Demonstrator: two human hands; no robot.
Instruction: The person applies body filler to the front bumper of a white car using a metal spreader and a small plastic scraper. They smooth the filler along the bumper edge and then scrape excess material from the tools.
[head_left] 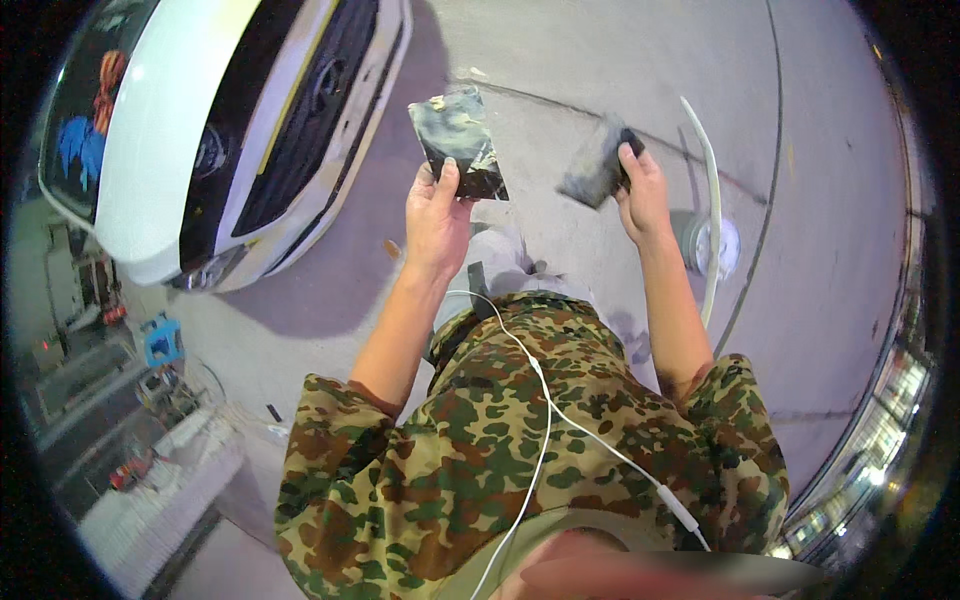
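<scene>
My left hand (pixel 438 215) is closed on the lower edge of a dark flat plate (pixel 484 183), its thumb lying on the top face. Pale yellowish paste (pixel 452 120) is smeared over most of that plate. Off to the right, my right hand (pixel 645 195) grips a dark, flat spreader (pixel 592 178) by its right edge. Motion smears the spreader, so I cannot tell its exact shape. A gap separates the two tools, and both are held up above the grey floor.
The front of a white car (pixel 190 130) fills the upper left. To the right, a long pale curved strip (pixel 713 180) stands beside a round white can (pixel 722 247). At the lower left are a blue object (pixel 162 340) and a cluttered bench (pixel 160 490). A white cable (pixel 545 400) hangs down my shirt.
</scene>
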